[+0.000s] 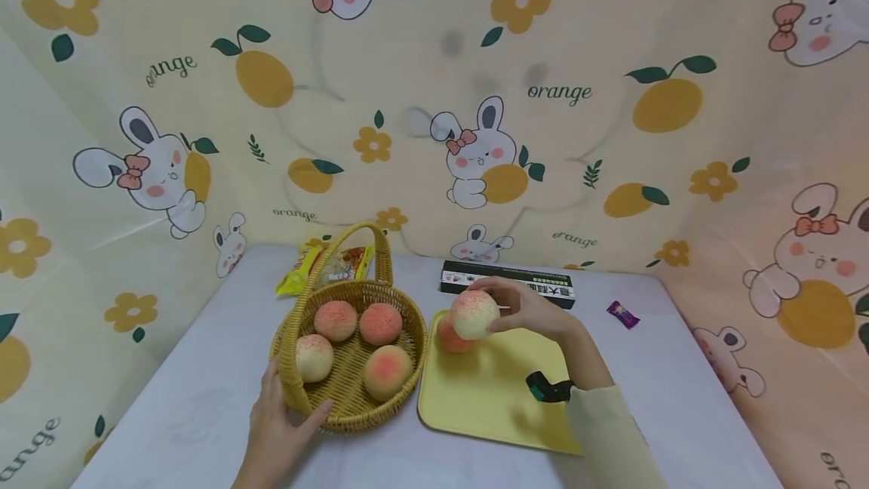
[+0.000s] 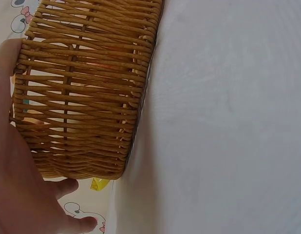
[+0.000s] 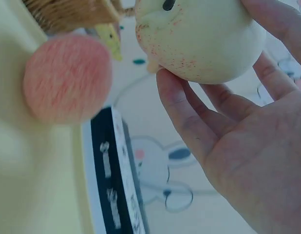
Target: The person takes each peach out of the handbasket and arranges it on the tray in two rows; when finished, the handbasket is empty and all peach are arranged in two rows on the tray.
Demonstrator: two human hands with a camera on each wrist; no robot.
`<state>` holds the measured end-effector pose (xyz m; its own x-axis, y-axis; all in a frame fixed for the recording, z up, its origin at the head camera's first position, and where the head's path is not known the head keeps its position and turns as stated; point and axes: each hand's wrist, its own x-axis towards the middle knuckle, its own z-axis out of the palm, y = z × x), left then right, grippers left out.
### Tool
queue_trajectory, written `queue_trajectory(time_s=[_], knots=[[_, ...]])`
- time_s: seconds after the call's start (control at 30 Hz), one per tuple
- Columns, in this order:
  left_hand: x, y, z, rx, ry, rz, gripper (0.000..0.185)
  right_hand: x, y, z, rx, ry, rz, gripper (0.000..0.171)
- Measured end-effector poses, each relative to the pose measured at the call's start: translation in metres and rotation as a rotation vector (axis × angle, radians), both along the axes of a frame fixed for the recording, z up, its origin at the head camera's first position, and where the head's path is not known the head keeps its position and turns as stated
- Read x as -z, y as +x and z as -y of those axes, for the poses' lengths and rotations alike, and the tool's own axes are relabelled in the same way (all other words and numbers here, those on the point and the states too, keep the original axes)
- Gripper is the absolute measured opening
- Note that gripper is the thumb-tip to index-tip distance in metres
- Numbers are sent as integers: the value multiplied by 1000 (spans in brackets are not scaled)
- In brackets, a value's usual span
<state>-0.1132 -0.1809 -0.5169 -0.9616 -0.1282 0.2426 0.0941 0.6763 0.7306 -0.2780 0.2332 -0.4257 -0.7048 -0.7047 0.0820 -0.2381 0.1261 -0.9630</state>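
Note:
A pale peach with red speckles [image 1: 474, 315] is held up by my right hand [image 1: 531, 309], its thumb and fingers spread around the fruit in the right wrist view. Below and just behind it, a pink peach [image 1: 453, 334] lies on the yellow tray [image 1: 502, 406]. My left hand [image 1: 280, 429] rests against the near left side of the wicker basket [image 1: 363, 422], thumb along the rim and fingers stretched along the outside. Inside the basket sit several peaches, among them a yellowish one with a red blush [image 1: 388, 373] and a pale speckled one [image 1: 314, 358].
The basket's tall handle [image 1: 322, 262] arches over its left part. Behind the basket lie yellow snack packets [image 1: 299, 270]. A long black-and-white box [image 1: 508, 283] lies behind the tray, and a small purple wrapped sweet [image 1: 622, 315] to the right. A printed cloth hangs around the table.

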Motion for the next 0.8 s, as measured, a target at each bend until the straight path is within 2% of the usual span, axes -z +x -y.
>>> queue_trajectory(time_s=[0.43, 0.8], knots=[[-1, -1, 1, -4, -11, 16, 97, 27, 14, -49, 185, 52, 29, 62], [-2, 0, 0, -9, -23, 37, 95, 55, 16, -66, 241, 29, 29, 65]])
